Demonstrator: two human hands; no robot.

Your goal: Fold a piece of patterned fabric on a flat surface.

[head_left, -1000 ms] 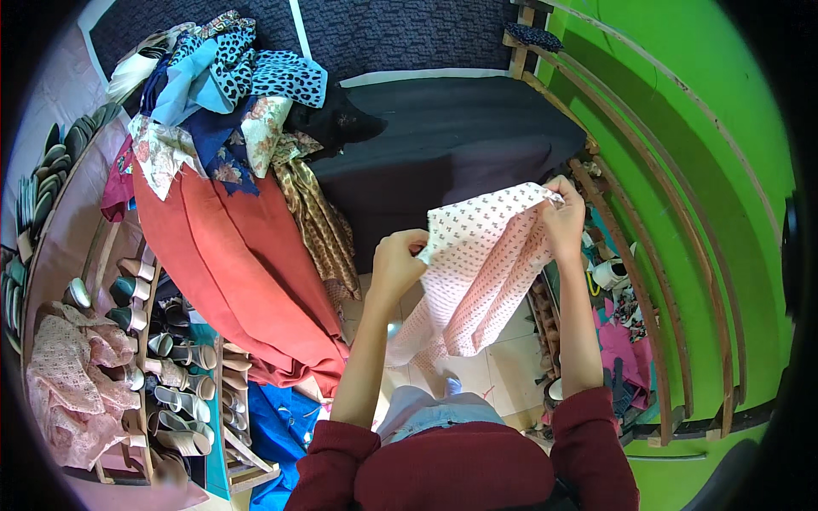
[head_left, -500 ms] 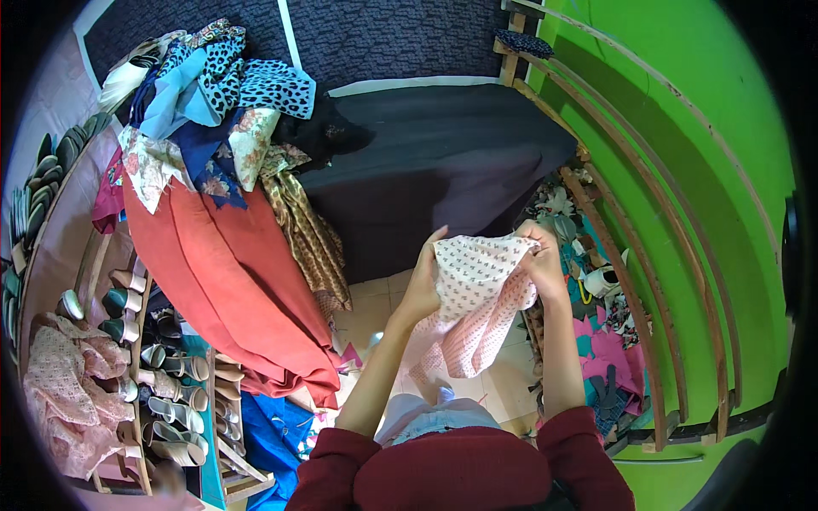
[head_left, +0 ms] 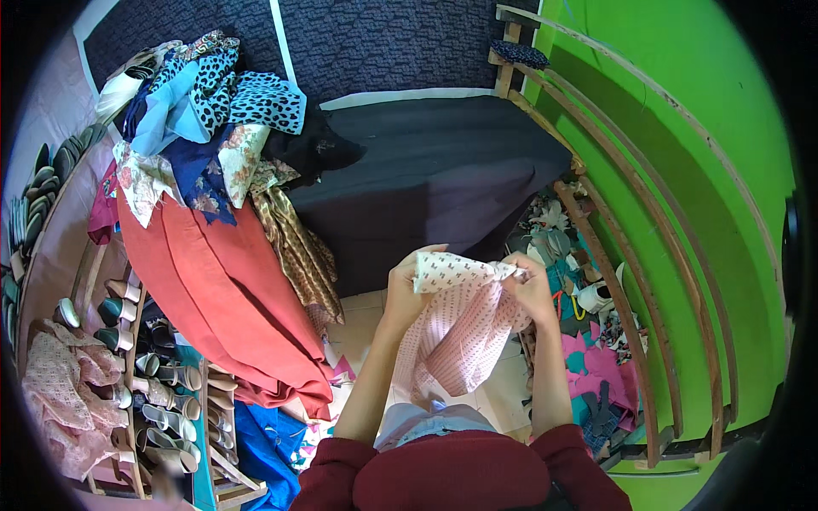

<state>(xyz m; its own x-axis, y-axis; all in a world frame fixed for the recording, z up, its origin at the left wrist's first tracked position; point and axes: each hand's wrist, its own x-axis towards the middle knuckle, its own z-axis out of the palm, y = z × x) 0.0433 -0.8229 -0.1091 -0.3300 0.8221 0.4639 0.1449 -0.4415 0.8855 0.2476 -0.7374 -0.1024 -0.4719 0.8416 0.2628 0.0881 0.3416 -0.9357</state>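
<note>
A light pink patterned cloth (head_left: 464,328) hangs between my hands in front of my body. Small dark motifs show on its upper folded part; the lower part is a paler pink with fine dots. My left hand (head_left: 411,285) grips the upper left edge, fingers behind the fabric and partly hidden. At the upper right corner, my right hand (head_left: 530,289) pinches bunched fabric between thumb and fingers. Beyond the cloth stands a surface draped in black cloth (head_left: 426,162).
On the left, a long red cloth (head_left: 213,298) hangs under a heap of mixed fabrics (head_left: 192,111). Wooden racks of shoes (head_left: 170,417) stand at lower left, with pink lace (head_left: 72,392) over one. Wooden rails (head_left: 648,204) line the green wall; fabric scraps (head_left: 596,366) lie below.
Both hands have lowered slightly, and the left has moved a little left. The cloth's upper edge is now folded into a narrower band, with more of the dotted pink part showing.
</note>
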